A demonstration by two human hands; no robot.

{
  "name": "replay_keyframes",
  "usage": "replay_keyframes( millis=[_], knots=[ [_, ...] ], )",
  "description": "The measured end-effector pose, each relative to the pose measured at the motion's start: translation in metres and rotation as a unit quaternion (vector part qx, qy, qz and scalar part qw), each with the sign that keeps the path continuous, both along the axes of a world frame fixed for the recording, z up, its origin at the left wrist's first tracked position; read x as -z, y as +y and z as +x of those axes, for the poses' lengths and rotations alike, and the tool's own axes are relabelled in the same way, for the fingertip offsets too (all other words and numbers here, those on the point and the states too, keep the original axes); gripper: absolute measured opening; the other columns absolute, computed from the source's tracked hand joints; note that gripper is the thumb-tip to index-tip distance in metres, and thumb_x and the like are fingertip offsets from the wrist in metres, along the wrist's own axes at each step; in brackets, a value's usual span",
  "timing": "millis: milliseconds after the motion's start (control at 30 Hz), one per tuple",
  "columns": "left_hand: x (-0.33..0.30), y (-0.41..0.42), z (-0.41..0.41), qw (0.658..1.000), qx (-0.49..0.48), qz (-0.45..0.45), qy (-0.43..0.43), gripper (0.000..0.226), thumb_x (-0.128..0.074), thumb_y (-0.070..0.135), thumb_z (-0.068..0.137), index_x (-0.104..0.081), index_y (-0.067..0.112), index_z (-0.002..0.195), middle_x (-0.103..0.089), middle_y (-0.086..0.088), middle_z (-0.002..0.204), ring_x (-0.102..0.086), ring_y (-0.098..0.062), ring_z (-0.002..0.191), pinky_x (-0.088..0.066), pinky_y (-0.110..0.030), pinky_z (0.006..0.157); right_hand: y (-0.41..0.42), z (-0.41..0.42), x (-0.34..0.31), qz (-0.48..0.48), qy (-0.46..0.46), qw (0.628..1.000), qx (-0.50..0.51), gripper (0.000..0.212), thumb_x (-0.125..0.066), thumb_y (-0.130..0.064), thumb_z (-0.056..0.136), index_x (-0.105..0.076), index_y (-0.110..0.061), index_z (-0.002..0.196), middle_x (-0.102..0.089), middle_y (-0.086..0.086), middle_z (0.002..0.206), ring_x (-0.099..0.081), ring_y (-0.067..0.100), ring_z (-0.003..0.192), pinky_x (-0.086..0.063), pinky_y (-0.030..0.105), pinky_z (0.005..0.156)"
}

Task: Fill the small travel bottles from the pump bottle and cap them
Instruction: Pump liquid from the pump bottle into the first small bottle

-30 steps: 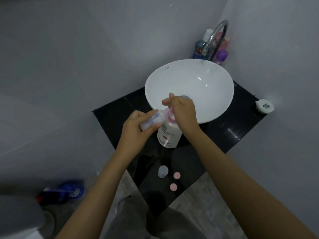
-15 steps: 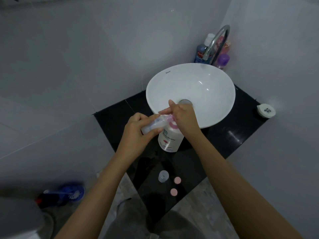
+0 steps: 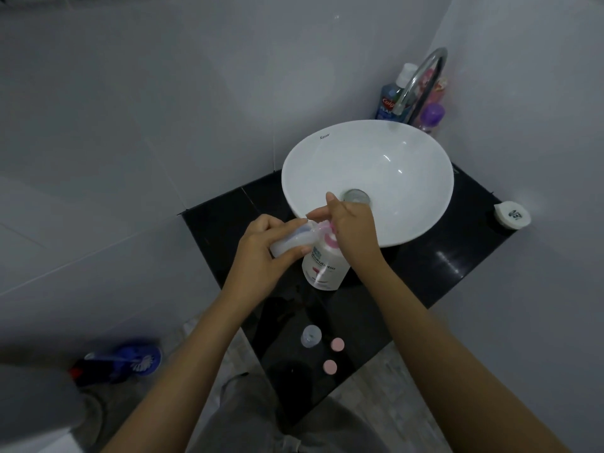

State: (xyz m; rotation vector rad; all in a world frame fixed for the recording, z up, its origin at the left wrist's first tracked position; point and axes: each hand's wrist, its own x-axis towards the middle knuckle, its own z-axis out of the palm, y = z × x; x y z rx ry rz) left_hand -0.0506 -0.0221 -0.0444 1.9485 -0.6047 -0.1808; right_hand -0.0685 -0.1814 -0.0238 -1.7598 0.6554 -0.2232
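A white pump bottle with a pink pump stands on the black counter in front of the basin. My right hand rests on top of its pump head. My left hand grips a small clear travel bottle, tilted on its side, with its mouth at the pump's spout. Near the counter's front edge stands a second clear travel bottle, uncapped. Two pink caps lie beside it.
A white bowl basin fills the back of the counter, with a chrome tap and several toiletry bottles behind it. A small white round container sits at the counter's right corner. A blue brush lies on the floor at left.
Both hands and the bottles keep the same hold and pose. Only the head camera has shifted slightly, which moves the whole scene a little lower in the frame.
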Motion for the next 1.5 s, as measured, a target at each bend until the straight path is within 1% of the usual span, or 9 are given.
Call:
replay_keyframes(
  millis=[67,200,333,467,733,900,1167,1333,1500],
  knots=[
    [0.004,0.001,0.001,1.000,0.007,0.009,-0.001,0.040,-0.068,0.033,0.079,-0.054,0.049,0.113,-0.050,0.008,0.095,-0.049,-0.009,0.093,-0.043,-0.022,0.081,0.001,0.000,0.006,-0.008,0.000,1.000,0.002,0.043,-0.043,-0.029,0.098,-0.076,-0.004,0.087,-0.062,-0.006,0.064,-0.058,0.005,0.066,-0.049,0.031,0.085],
    [0.009,0.001,-0.001,1.000,0.005,0.003,0.024,0.040,-0.069,0.030,0.080,-0.052,0.050,0.111,-0.050,0.008,0.096,-0.048,-0.003,0.092,-0.041,-0.018,0.080,0.001,0.000,0.007,-0.043,-0.006,0.999,0.002,0.042,-0.042,-0.029,0.099,-0.076,-0.006,0.091,-0.063,-0.006,0.069,-0.058,-0.006,0.061,-0.042,0.005,0.069],
    [0.007,0.002,-0.002,1.000,0.001,0.005,0.018,0.042,-0.068,0.030,0.080,-0.053,0.044,0.117,-0.050,0.010,0.096,-0.048,-0.002,0.092,-0.039,-0.013,0.077,-0.006,-0.003,-0.004,-0.031,0.009,0.999,-0.037,0.038,-0.046,-0.031,0.097,-0.076,-0.006,0.092,-0.070,-0.003,0.080,-0.061,0.001,0.072,-0.049,0.021,0.078],
    [0.004,0.001,0.001,1.000,0.008,-0.002,0.011,0.043,-0.069,0.030,0.080,-0.055,0.040,0.120,-0.050,0.008,0.096,-0.049,-0.005,0.093,-0.040,-0.016,0.078,-0.006,0.000,-0.003,-0.018,-0.014,1.000,-0.014,0.042,-0.044,-0.028,0.098,-0.075,-0.002,0.089,-0.068,-0.005,0.070,-0.062,-0.005,0.061,-0.046,0.008,0.067],
    [0.016,-0.001,0.000,1.000,-0.002,0.004,0.022,0.040,-0.068,0.033,0.080,-0.053,0.049,0.114,-0.050,0.008,0.098,-0.047,0.001,0.092,-0.040,-0.015,0.079,0.000,0.000,0.012,-0.051,-0.016,0.999,0.009,0.040,-0.043,-0.027,0.099,-0.076,-0.005,0.090,-0.064,-0.002,0.070,-0.058,-0.010,0.057,-0.041,0.003,0.062],
    [0.011,0.000,0.001,1.000,0.000,-0.010,0.025,0.041,-0.069,0.030,0.080,-0.054,0.045,0.115,-0.050,0.008,0.097,-0.049,-0.005,0.094,-0.043,-0.019,0.081,-0.005,-0.001,-0.001,-0.047,0.005,0.999,-0.024,0.039,-0.045,-0.029,0.097,-0.076,-0.007,0.091,-0.069,0.001,0.082,-0.059,0.001,0.071,-0.045,0.018,0.076],
    [0.006,-0.001,0.003,1.000,-0.003,-0.015,0.019,0.041,-0.069,0.028,0.080,-0.053,0.047,0.113,-0.051,0.009,0.099,-0.049,-0.006,0.095,-0.043,-0.018,0.081,-0.004,0.002,0.003,-0.029,-0.024,0.999,0.002,0.040,-0.044,-0.028,0.098,-0.076,-0.005,0.090,-0.068,-0.003,0.075,-0.061,-0.003,0.069,-0.038,-0.006,0.063],
    [0.014,0.000,0.001,0.999,0.007,-0.005,0.033,0.046,-0.069,0.029,0.080,-0.048,0.060,0.106,-0.050,0.007,0.098,-0.049,-0.006,0.095,-0.040,-0.016,0.080,0.000,-0.001,0.015,-0.052,-0.028,0.998,0.003,0.039,-0.043,-0.027,0.099,-0.076,-0.009,0.091,-0.073,0.004,0.088,-0.061,-0.002,0.074,-0.044,0.008,0.080],
    [0.010,0.001,-0.001,0.999,0.009,-0.019,0.038,0.042,-0.069,0.030,0.080,-0.053,0.049,0.114,-0.051,0.005,0.097,-0.050,-0.007,0.094,-0.042,-0.018,0.081,-0.005,-0.001,0.003,-0.039,-0.003,0.999,-0.023,0.037,-0.047,-0.030,0.096,-0.076,-0.007,0.091,-0.071,0.002,0.086,-0.062,0.003,0.076,-0.049,0.020,0.079]
  ],
)
